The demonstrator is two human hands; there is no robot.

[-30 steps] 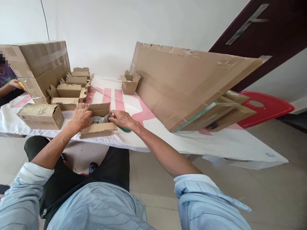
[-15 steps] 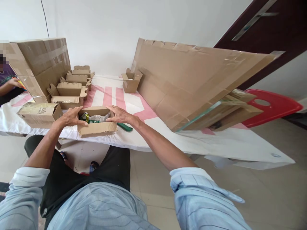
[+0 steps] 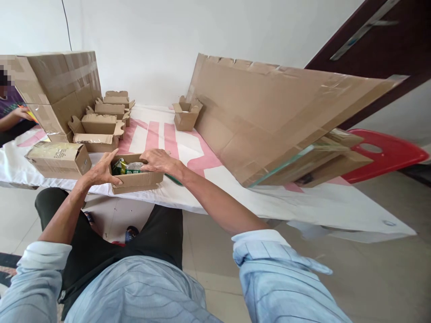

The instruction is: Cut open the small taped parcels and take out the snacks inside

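An open small cardboard box (image 3: 138, 181) stands near the table's front edge. In it lie a green-and-yellow packet with white print (image 3: 129, 168) and some clear plastic. My left hand (image 3: 102, 171) clasps the box's left end, thumb on the front wall and fingers toward the back. At the right end, my right hand (image 3: 159, 160) dips over the rim with its fingers curled down against the clear plastic; its fingertips are partly hidden. Beside the box, partly covered by my right wrist, lies a dark green curved object (image 3: 173, 179).
Left of the box sits a closed carton (image 3: 59, 159). Several open small boxes (image 3: 96, 139) line a tall carton (image 3: 63, 85). A big cardboard panel (image 3: 269, 116) leans on the right, near another small box (image 3: 186, 117) and a red chair (image 3: 387, 152). Another person's hand (image 3: 23, 113) shows far left.
My right hand has moved from the box's right rim inward, and its spread fingers have curled. The front flap now stands more upright. My left hand stays at the left end.
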